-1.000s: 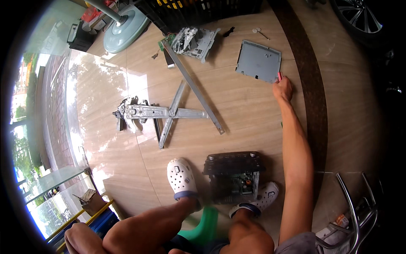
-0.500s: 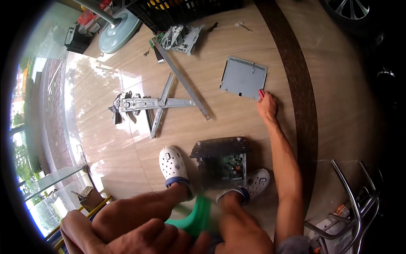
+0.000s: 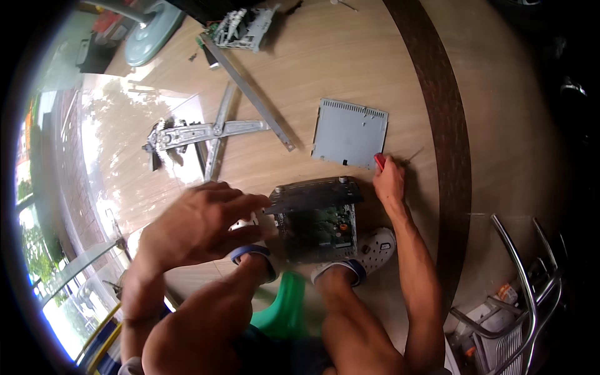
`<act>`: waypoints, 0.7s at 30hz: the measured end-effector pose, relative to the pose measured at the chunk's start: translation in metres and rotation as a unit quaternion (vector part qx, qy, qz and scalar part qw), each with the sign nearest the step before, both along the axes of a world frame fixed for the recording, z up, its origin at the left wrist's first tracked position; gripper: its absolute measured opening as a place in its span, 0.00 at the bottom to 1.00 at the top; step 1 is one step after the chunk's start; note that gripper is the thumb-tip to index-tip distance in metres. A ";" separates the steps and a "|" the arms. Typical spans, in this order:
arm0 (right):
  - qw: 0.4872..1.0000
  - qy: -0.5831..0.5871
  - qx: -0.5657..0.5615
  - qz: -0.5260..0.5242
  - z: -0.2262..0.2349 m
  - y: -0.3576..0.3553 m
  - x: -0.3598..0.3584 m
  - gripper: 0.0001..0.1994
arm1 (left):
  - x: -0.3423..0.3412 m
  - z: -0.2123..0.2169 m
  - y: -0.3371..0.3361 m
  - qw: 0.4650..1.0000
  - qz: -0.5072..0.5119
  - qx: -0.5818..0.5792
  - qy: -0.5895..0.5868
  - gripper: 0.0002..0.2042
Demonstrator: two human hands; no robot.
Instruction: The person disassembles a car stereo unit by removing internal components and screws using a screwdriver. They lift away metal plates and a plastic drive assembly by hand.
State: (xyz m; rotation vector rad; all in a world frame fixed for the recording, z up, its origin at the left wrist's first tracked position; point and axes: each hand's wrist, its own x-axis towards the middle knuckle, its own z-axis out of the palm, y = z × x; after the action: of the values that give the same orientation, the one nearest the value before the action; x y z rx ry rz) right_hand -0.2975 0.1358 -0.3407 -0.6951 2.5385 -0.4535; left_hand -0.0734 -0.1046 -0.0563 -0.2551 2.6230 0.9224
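Note:
My right hand (image 3: 390, 179) is closed around a red-handled screwdriver (image 3: 379, 160); a thin shaft seems to stick out on the hand's right side. It is by the lower right corner of a flat grey metal cover (image 3: 350, 132) lying on the floor. My left hand (image 3: 209, 219), fingers apart and empty, hovers over my left shoe at the left edge of an opened electronic unit (image 3: 315, 225). That unit looks like a car stereo, with a dark front panel (image 3: 315, 195) and a green circuit board (image 3: 328, 226) exposed, standing between my feet.
A metal scissor-type bracket (image 3: 215, 130) and a long metal bar (image 3: 250, 94) lie at the left. Beyond them is a stripped metal mechanism (image 3: 244, 30). A round fan base (image 3: 150, 34) stands far left, a chrome-framed chair (image 3: 519, 281) at right. A green stool (image 3: 281, 309) shows beneath me.
My left hand has risen from my lap and reached forward to beside the opened unit. My right hand still holds the screwdriver near the cover's corner. The whole view has shifted slightly.

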 end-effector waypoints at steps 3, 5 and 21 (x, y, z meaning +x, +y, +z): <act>0.999 -0.020 0.035 -0.031 0.010 0.026 0.003 0.11 | -0.011 -0.065 0.011 0.991 0.006 0.131 -0.041 0.14; 0.997 -0.042 0.057 -0.036 0.014 0.034 0.007 0.12 | -0.018 -0.088 0.022 0.984 0.025 0.173 -0.020 0.13; 0.998 -0.015 -0.050 -0.042 0.024 -0.036 -0.048 0.15 | 0.035 -0.140 0.031 0.914 0.344 0.215 -0.023 0.15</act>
State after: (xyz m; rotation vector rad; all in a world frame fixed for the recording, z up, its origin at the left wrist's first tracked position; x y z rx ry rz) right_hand -0.3452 0.0998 -0.3162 -0.6142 2.5386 -0.6176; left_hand -0.0380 -0.0741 -0.1962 -1.1041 2.2049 1.6477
